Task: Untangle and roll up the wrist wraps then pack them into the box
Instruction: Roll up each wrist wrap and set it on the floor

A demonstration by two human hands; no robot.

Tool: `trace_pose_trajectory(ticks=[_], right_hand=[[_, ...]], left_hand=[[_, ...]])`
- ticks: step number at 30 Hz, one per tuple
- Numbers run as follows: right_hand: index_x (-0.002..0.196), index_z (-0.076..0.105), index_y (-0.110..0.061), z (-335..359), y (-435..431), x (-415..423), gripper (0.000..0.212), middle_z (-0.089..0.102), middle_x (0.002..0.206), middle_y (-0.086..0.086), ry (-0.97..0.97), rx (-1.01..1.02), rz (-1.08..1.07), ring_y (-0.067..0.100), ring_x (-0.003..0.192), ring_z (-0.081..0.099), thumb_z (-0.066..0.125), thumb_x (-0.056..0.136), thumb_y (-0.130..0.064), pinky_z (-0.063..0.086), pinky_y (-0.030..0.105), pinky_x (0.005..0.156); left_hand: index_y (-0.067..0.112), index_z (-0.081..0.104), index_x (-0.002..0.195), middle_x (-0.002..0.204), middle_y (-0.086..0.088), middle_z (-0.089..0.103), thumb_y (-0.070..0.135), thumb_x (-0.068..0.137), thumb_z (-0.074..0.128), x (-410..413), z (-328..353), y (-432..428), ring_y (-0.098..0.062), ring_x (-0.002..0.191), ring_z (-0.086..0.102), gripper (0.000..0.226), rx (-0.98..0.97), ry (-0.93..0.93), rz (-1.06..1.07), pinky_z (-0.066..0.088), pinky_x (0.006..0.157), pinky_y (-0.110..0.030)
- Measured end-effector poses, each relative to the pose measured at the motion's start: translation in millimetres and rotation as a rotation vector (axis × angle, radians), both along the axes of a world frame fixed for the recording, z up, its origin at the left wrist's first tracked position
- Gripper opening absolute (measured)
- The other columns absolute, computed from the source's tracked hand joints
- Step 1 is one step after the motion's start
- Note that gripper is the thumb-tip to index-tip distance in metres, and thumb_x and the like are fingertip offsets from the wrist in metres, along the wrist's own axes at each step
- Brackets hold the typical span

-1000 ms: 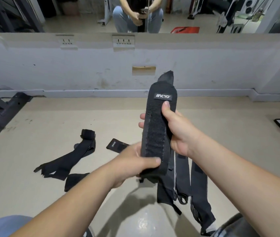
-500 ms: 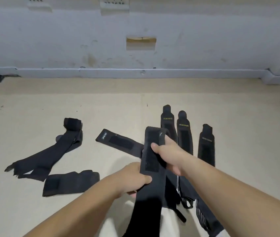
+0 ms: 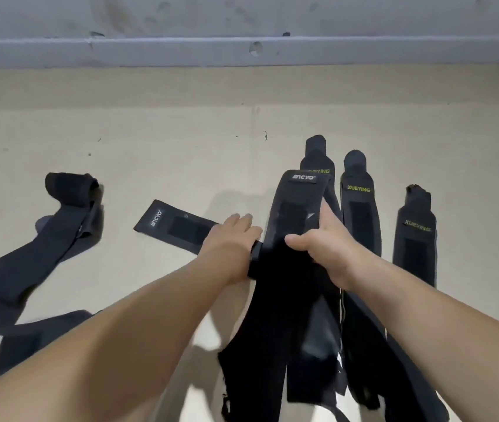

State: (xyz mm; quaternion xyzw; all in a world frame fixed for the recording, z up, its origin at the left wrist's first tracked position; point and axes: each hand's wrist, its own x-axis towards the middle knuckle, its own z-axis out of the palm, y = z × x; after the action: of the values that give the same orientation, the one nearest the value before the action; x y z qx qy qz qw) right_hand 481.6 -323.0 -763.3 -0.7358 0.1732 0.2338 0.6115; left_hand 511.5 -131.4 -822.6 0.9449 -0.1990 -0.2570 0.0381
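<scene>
Both my hands hold one black wrist wrap (image 3: 295, 214) with a white-lettered label, stretched lengthways low over the floor. My left hand (image 3: 232, 239) grips its left edge; my right hand (image 3: 322, 243) grips its right edge, thumb across the strap. Its tail hangs down toward me. Three black wraps with yellow lettering lie flat side by side: one (image 3: 316, 156) partly under the held wrap, one (image 3: 359, 202) to its right, one (image 3: 415, 239) further right. Another flat wrap (image 3: 175, 226) lies left of my left hand. No box is in view.
A loose tangled wrap (image 3: 59, 226) sprawls on the beige floor (image 3: 181, 141) at the left, with another dark strap (image 3: 29, 333) below it. A grey wall skirting (image 3: 150, 47) runs across the top.
The view has tilted down toward the floor. Both hands have lowered the held wrap from upright in front of the wall to flat over the laid-out wraps.
</scene>
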Motion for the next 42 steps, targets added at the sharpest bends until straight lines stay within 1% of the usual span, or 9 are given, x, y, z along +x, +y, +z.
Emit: trace_pose_trajectory(ticks=[6,12,17,20,22,25,30,35,42], right_hand=[[0.132,0.057,-0.037,-14.9,12.2,30.6,0.07,0.07,0.114,-0.008,-0.004,-0.122,-0.008,0.014,0.108,0.065,0.054,0.087,0.016,0.052,0.024,0.077],[0.126,0.054,-0.046,-19.4,36.3,50.4,0.075,0.068,0.099,-0.007,-0.039,-0.168,-0.043,0.011,0.087,0.063,0.046,0.085,0.017,0.049,0.013,0.056],[0.152,0.033,-0.06,-17.5,47.0,76.7,0.105,0.064,0.111,-0.005,-0.039,-0.109,-0.037,0.013,0.089,0.057,0.046,0.085,0.019,0.054,0.025,0.078],[0.163,0.018,-0.036,-27.2,51.1,80.0,0.09,0.049,0.133,0.009,-0.032,-0.569,0.046,0.03,0.113,0.056,0.054,0.09,0.002,0.053,0.04,0.092],[0.147,0.042,-0.019,-24.0,66.5,74.4,0.055,0.048,0.131,0.012,-0.133,-0.747,0.024,0.035,0.116,0.053,0.055,0.095,-0.012,0.048,0.041,0.086],[0.09,0.066,-0.014,-0.9,111.5,58.9,0.04,0.066,0.086,0.007,-0.104,-0.378,0.078,0.025,0.082,0.062,0.049,0.103,-0.049,0.047,0.035,0.072],[0.124,0.076,-0.013,59.8,172.3,16.6,0.064,0.077,0.12,0.009,0.334,0.472,0.118,0.026,0.114,0.074,0.054,0.099,-0.068,0.056,0.043,0.105],[0.128,0.068,-0.012,71.7,189.2,-22.8,0.036,0.079,0.111,0.014,0.211,0.419,-0.077,0.03,0.1,0.078,0.072,0.098,-0.032,0.062,0.038,0.078],[0.124,0.071,0.004,43.6,197.4,-55.1,0.028,0.077,0.118,0.019,0.368,0.436,0.029,0.032,0.11,0.075,0.06,0.1,-0.007,0.062,0.043,0.091]], left_hand=[[0.023,0.046,0.126,0.122,-0.003,0.059,0.045,0.096,0.065,3.1,-28.0,14.6,-0.031,0.11,0.056,0.042,0.079,-0.031,-0.043,0.038,0.098,-0.044],[0.018,0.052,0.111,0.113,-0.005,0.054,0.032,0.1,0.055,-2.7,-20.1,50.2,-0.029,0.092,0.058,0.018,-0.055,0.043,0.385,0.05,0.076,-0.04],[0.011,0.055,0.104,0.105,-0.008,0.055,0.024,0.094,0.054,20.4,25.8,106.0,-0.031,0.089,0.056,0.016,-0.143,0.014,0.69,0.043,0.072,-0.035],[0.015,0.051,0.087,0.084,0.0,0.06,0.021,0.095,0.057,18.1,54.5,123.8,-0.021,0.076,0.056,0.012,-0.35,0.03,0.77,0.04,0.063,-0.034],[0.013,0.05,0.086,0.081,0.0,0.058,0.024,0.096,0.062,12.3,72.5,126.3,-0.019,0.072,0.054,0.02,-0.505,0.044,0.825,0.041,0.063,-0.034],[0.009,0.049,0.09,0.08,-0.002,0.055,0.032,0.099,0.067,-2.6,104.1,127.3,-0.018,0.072,0.053,0.03,-0.653,0.026,0.831,0.043,0.065,-0.032],[0.009,0.056,0.103,0.084,-0.005,0.063,0.037,0.099,0.068,-44.1,157.0,132.9,-0.012,0.077,0.063,0.03,-0.847,0.125,0.779,0.051,0.071,-0.029],[0.028,0.062,0.126,0.105,0.012,0.077,0.021,0.098,0.067,-101.1,154.8,142.9,-0.003,0.1,0.073,0.03,-0.958,0.341,0.754,0.057,0.086,-0.021],[0.014,0.056,0.128,0.098,-0.003,0.07,0.02,0.092,0.054,-165.0,84.2,160.5,-0.02,0.093,0.067,0.037,-0.659,0.575,0.655,0.056,0.082,-0.033]])
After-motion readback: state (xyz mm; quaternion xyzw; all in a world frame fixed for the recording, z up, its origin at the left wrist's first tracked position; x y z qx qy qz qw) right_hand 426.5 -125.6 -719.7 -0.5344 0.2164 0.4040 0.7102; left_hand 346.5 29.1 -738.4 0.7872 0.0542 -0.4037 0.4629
